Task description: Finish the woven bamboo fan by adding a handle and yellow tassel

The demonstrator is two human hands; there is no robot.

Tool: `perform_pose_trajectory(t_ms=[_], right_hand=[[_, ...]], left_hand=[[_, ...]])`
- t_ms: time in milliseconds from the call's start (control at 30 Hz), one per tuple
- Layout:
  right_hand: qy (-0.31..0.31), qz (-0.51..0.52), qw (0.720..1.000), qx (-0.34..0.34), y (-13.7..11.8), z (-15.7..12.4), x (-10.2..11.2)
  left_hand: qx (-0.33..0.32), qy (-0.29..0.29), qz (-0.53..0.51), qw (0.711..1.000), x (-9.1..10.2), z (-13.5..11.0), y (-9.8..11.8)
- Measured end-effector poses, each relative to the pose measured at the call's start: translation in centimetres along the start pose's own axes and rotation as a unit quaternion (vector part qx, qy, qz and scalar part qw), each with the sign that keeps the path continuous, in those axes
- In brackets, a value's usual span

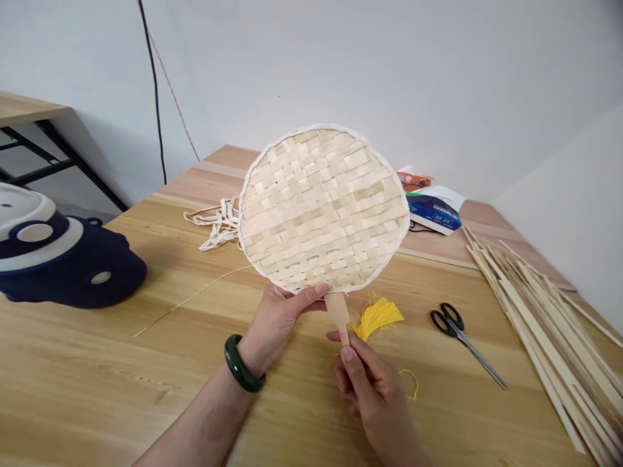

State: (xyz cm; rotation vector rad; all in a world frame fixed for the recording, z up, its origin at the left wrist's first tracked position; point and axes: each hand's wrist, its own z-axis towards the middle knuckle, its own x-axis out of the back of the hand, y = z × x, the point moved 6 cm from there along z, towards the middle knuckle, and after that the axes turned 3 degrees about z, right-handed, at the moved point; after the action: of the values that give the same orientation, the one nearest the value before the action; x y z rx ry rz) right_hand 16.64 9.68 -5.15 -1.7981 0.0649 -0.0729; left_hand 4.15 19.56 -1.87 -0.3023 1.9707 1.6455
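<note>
Left grip closed on the lower rim of the woven bamboo fan, which stands tilted at frame centre. Right grip pinches the wooden handle below it, over the desk.

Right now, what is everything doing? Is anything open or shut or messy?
Woven bamboo fan: held up, white-edged
Wooden fan handle: pinched, its top at the fan's lower edge
Left hand: gripping the fan's lower edge
Right hand: pinching the handle
Scissors: blades shut, lying flat
Yellow tassel: lying loose, fanned out
Bamboo strips: loose pile
White trim strips: tangled heap
</note>
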Motion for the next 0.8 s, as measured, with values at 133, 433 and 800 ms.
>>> perform_pose_trajectory(t_ms=[133,433,800], right_hand=[[-0.048,0.059,0.997,-0.030,0.30,0.16,-0.24],[-0.059,0.039,0.997,-0.004,0.47,0.31,-0.30],[-0.040,0.086,0.993,-0.075,0.33,0.19,-0.64]], left_hand=[[-0.004,-0.009,0.027,1.000,-0.03,0.01,0.19],[0.000,-0.003,0.019,1.000,0.07,0.03,0.25],[0.004,0.033,0.011,0.999,0.33,-0.22,0.02]])
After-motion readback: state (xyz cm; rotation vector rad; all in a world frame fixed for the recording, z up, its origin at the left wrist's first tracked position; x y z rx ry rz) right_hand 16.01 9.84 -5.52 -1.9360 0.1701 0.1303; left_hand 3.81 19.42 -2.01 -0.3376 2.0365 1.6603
